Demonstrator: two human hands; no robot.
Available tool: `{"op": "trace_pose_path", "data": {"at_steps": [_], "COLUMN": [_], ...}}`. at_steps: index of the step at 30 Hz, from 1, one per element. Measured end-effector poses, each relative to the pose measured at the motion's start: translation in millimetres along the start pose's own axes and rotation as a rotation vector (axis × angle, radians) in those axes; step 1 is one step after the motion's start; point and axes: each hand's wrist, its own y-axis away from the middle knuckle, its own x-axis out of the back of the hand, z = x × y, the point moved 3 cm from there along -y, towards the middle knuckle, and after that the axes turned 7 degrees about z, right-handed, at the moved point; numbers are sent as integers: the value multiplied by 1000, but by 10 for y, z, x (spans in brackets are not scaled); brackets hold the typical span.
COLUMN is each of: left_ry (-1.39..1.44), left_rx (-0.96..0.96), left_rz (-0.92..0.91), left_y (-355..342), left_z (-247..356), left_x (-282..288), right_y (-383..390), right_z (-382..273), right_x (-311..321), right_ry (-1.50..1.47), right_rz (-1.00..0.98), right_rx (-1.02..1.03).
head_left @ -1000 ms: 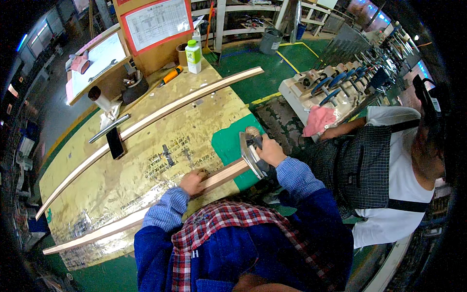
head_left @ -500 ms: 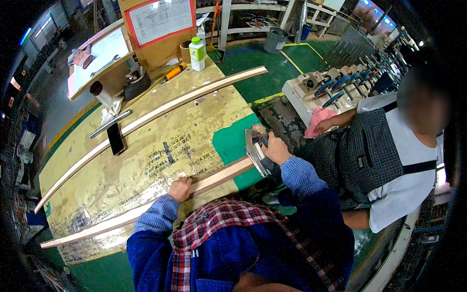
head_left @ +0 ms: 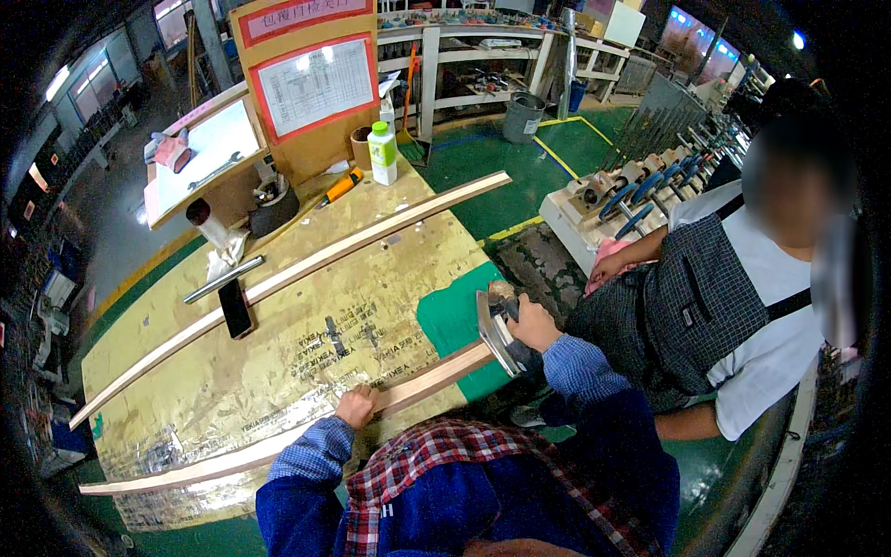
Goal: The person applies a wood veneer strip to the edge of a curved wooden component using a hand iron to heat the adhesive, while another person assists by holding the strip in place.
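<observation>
Working the end of a wood strip at the surface's near edge

Left hand (head_left: 355, 406) presses the strip (head_left: 278, 444) down; right hand (head_left: 532, 325) fingers wrapped round a metal tool (head_left: 495, 336). Best kept flat and steady.

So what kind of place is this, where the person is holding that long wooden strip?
Probably a woodworking factory: long pale wooden strips lie on a cardboard-covered workbench, with a roller machine alongside.
</observation>
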Motion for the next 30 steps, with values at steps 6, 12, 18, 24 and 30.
{"op": "trace_pose_path", "data": {"at_steps": [6,12,18,24,30], "left_ry": [9,-11,-82,-29,114], "left_rx": [-39,29,-14,-34,20], "left_rz": [73,-110,79,195,185], "left_y": [176,100,153,134,81], "left_z": [-132,-18,34,9,-62], "left_x": [-135,-95,-60,-33,72], "right_y": [-42,-71,139,227,292], "right_z": [-115,44,-445,-834,-1228], "right_x": [22,-246,-342,-448,-552], "right_ry": [-15,-7,3,-9,32], "right_rz": [112,107,25,-33,-153], "right_rx": [79,139,212,261,266]}}
